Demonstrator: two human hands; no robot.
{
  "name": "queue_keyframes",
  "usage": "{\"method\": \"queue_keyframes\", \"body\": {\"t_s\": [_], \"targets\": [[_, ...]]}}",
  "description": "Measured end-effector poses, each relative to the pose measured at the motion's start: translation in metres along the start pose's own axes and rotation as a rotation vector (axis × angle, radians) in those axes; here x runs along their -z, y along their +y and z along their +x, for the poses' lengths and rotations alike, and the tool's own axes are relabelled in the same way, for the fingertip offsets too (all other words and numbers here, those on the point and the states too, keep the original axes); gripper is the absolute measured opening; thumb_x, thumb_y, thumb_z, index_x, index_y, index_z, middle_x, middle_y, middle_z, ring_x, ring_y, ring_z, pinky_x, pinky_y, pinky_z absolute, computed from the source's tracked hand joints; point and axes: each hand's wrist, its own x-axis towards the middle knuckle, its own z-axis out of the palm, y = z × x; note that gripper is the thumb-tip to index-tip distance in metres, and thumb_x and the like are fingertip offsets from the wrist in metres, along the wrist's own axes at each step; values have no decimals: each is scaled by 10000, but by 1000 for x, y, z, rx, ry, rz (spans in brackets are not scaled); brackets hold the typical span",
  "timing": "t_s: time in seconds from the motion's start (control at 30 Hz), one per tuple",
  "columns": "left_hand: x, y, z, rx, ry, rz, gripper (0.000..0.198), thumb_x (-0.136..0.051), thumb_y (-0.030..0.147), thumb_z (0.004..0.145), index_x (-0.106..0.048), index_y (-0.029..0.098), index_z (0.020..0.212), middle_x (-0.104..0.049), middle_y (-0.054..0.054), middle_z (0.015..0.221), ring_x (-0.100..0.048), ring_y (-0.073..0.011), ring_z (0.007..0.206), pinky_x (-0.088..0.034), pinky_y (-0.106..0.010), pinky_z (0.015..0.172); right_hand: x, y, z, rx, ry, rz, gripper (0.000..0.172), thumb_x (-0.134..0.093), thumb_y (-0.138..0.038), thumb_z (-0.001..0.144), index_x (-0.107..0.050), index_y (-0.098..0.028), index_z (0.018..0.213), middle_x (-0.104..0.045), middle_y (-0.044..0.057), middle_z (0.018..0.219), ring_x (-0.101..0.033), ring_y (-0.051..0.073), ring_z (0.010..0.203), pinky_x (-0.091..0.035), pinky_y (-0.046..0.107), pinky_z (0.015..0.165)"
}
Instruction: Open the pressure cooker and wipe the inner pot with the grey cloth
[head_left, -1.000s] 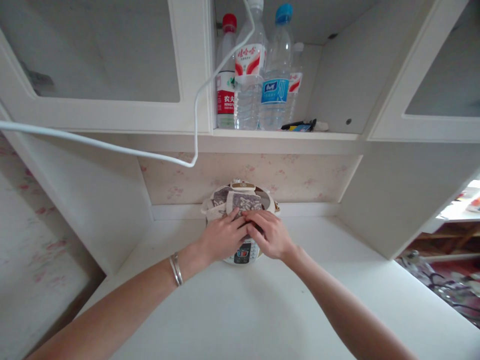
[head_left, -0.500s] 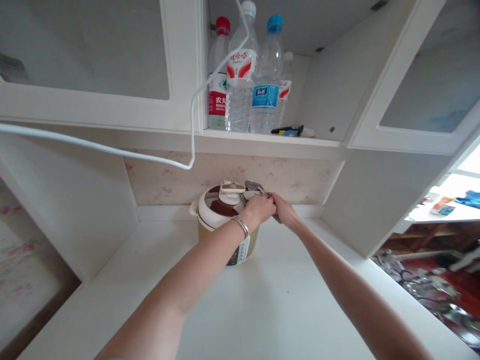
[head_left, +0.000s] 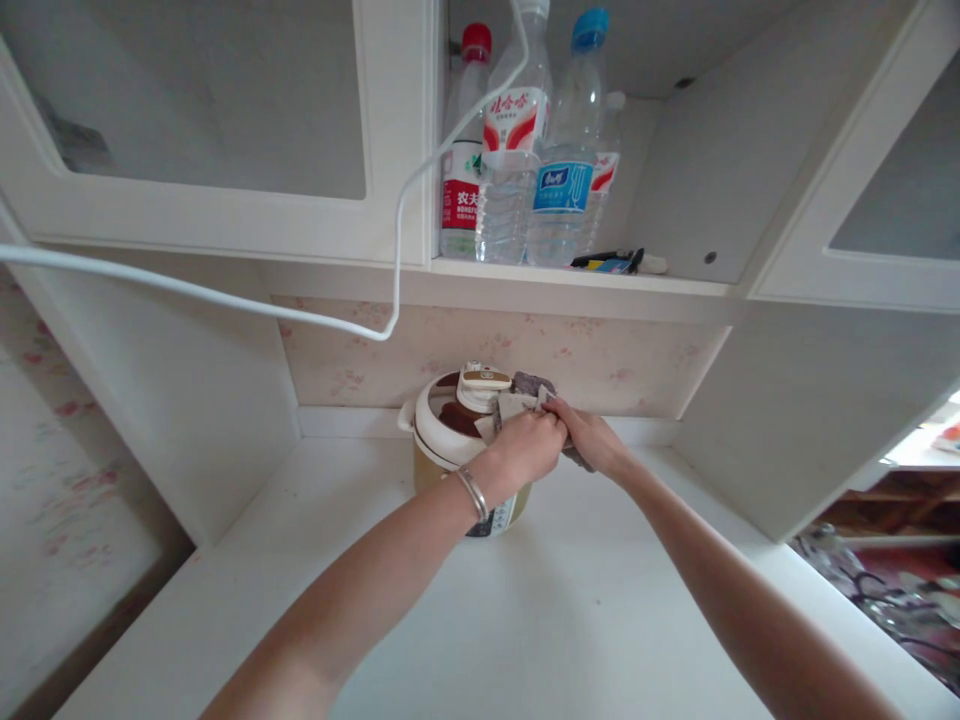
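Observation:
A grey and pale cloth (head_left: 534, 386) is bunched between my two hands, above the right side of a pressure cooker (head_left: 442, 410). My left hand (head_left: 529, 440), with a silver bangle at its wrist, is closed on the cloth. Meeting it at the fingers, my right hand (head_left: 592, 437) also pinches the cloth, and a grey end hangs below. The cooker is white and beige with a brown lid top and a white lid handle (head_left: 484, 385). My left forearm hides part of its front panel.
White counter (head_left: 480, 620) lies below the cooker. Several plastic bottles (head_left: 510, 180) stand on the open cabinet shelf overhead, beside small dark items (head_left: 611, 262). A white cable (head_left: 300, 313) hangs across the left foreground. Side panels flank the nook, with flowered wallpaper behind.
The view has turned slightly left, so everything sits further right in it. Both hands stay together on the cloth, and more of its pale part shows over the cooker's lid.

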Motion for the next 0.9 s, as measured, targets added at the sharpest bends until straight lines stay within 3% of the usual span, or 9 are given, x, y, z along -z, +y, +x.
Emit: {"method": "queue_keyframes", "body": {"t_s": [0.13,0.23,0.43,0.57,0.67,0.9], "targets": [[20,-1,-51,44,49,-13,272,-384,139,910,-587,88,1085,-675,-150,989,-658,-232,871,-533,-341,749,-10,-39,-34,280,9,-171,540,-230,-523,959,-698,-255,966,-694,55,1087,-603,224,1069,-433,358,906],[33,-9,-89,90,17,-11,245,-397,151,911,-607,109,1031,-683,-134,967,-660,-226,870,-532,-344,770,-26,-73,-50,430,61,-295,469,-281,-479,966,-700,-272,1000,-663,46,1172,-546,223,1166,-387,390,983],[48,-43,-138,327,-84,44,304,-357,134,898,-615,125,1059,-695,-137,943,-677,-234,792,-529,-341,713,-66,-129,-41,617,131,-385,446,-324,-460,963,-699,-229,896,-722,67,930,-628,224,968,-432,363,871],[48,-71,-146,597,-86,73,305,-375,152,887,-599,121,1092,-698,-144,930,-685,-247,828,-517,-321,711,-92,-152,-6,636,105,-449,567,-258,-530,957,-709,-205,842,-718,102,886,-648,243,881,-445,370,799],[43,-93,-140,717,-47,59,312,-389,177,886,-588,130,1122,-700,-150,948,-681,-256,879,-507,-322,751,-105,-160,26,661,67,-511,602,-237,-557,950,-714,-195,876,-715,115,876,-658,250,855,-453,373,768],[24,-144,-104,743,4,-70,309,-389,208,869,-614,143,1070,-697,-145,1017,-666,-247,930,-494,-302,768,-108,-164,82,688,25,-591,559,-215,-474,978,-673,-154,952,-696,142,973,-639,248,924,-454,387,807]]}}
